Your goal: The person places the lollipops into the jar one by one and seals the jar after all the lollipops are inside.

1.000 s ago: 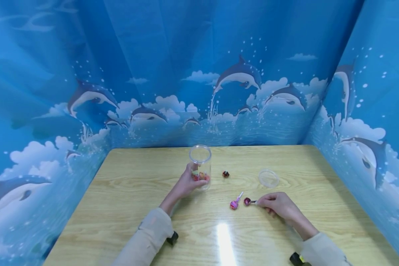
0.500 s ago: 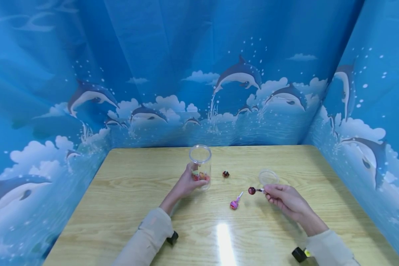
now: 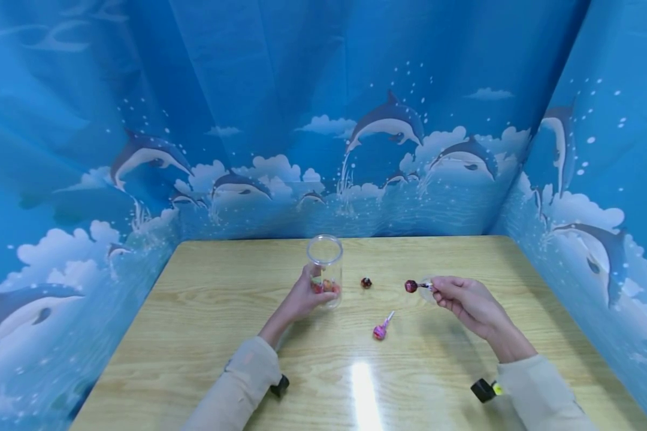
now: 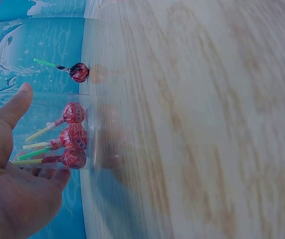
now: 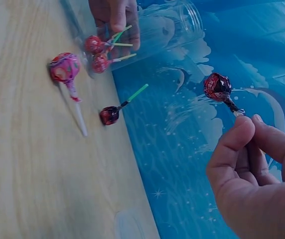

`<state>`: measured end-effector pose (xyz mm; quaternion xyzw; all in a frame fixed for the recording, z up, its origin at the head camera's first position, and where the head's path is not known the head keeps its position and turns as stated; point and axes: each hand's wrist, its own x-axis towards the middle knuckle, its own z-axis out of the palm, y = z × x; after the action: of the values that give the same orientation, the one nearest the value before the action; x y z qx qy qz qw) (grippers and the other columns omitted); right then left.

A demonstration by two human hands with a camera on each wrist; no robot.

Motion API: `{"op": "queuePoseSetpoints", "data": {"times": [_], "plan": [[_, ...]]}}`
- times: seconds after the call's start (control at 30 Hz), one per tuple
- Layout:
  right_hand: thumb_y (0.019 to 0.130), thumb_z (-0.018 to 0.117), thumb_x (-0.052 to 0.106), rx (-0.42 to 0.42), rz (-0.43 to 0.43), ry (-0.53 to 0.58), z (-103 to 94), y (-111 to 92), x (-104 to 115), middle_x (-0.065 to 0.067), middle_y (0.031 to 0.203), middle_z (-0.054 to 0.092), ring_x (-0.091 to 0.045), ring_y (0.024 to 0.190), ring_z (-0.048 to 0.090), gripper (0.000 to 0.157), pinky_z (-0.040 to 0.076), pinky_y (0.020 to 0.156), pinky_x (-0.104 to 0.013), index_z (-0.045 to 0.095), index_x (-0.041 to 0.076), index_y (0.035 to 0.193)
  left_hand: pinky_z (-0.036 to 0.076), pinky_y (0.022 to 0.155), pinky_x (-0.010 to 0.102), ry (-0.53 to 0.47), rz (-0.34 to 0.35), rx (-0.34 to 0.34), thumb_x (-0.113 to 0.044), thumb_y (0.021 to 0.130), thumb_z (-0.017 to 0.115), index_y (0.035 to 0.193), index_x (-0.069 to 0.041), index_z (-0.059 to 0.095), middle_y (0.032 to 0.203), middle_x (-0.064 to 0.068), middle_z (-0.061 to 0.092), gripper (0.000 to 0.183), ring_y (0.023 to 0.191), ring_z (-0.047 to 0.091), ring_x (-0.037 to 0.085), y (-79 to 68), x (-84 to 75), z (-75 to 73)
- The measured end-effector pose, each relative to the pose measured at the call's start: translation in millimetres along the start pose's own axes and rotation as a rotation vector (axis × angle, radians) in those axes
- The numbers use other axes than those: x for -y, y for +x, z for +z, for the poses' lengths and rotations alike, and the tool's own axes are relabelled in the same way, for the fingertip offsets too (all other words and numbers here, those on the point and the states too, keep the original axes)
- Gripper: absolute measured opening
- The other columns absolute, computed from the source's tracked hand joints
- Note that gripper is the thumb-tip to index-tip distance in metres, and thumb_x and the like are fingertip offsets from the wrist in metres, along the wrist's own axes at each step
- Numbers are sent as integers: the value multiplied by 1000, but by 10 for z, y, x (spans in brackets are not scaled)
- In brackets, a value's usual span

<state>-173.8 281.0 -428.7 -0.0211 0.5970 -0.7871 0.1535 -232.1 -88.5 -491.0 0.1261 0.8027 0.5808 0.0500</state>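
My left hand [image 3: 305,291] grips a clear cylindrical jar [image 3: 325,263] standing upright without its lid. Several red-wrapped lollipops [image 4: 73,138] lie heads down at its bottom, with yellow and green sticks. Thumb and fingers of my right hand [image 3: 471,305] pinch a dark red lollipop [image 5: 217,87] by its stick, head pointing left, raised over the table. Between the hands, a dark lollipop with a green stick [image 5: 109,115] stands on its head beside the jar. Nearer me lies a pink lollipop [image 3: 380,331] with a white stick.
A clear round lid [image 3: 427,294] lies on the wooden table [image 3: 221,287], partly hidden by the right hand and its lollipop. Blue dolphin-print curtains [image 3: 280,120] stand along the table's back and sides.
My right hand has lifted the dark red lollipop off the table and carried it away from me, now over the lid. My left hand and the jar have stayed put.
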Motion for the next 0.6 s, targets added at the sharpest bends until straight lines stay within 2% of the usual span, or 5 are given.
{"op": "queuePoseSetpoints", "data": {"times": [0.17, 0.37, 0.6], "plan": [[106, 57, 4, 7, -32, 3, 48, 59, 78, -3, 92, 68, -7, 82, 63, 19, 55, 72, -18, 75, 6, 102, 57, 93, 47, 18, 1, 0, -2, 84, 83, 146, 2, 35, 144, 35, 44, 79, 104, 64, 39, 1, -8, 2], [105, 59, 6, 10, -22, 4, 145, 156, 156, -4, 94, 68, -8, 83, 63, 15, 55, 72, -18, 74, 5, 103, 59, 88, 40, 16, -33, 7, -3, 84, 83, 148, 1, 34, 143, 33, 45, 81, 99, 65, 31, -10, -29, -11], [104, 61, 7, 8, -21, 6, 311, 292, 231, -5, 93, 69, -8, 81, 63, 13, 56, 70, -18, 73, 4, 104, 60, 85, 38, 17, -41, 15, -4, 85, 83, 149, 1, 33, 143, 32, 45, 81, 98, 65, 29, -1, -26, -7]]}}
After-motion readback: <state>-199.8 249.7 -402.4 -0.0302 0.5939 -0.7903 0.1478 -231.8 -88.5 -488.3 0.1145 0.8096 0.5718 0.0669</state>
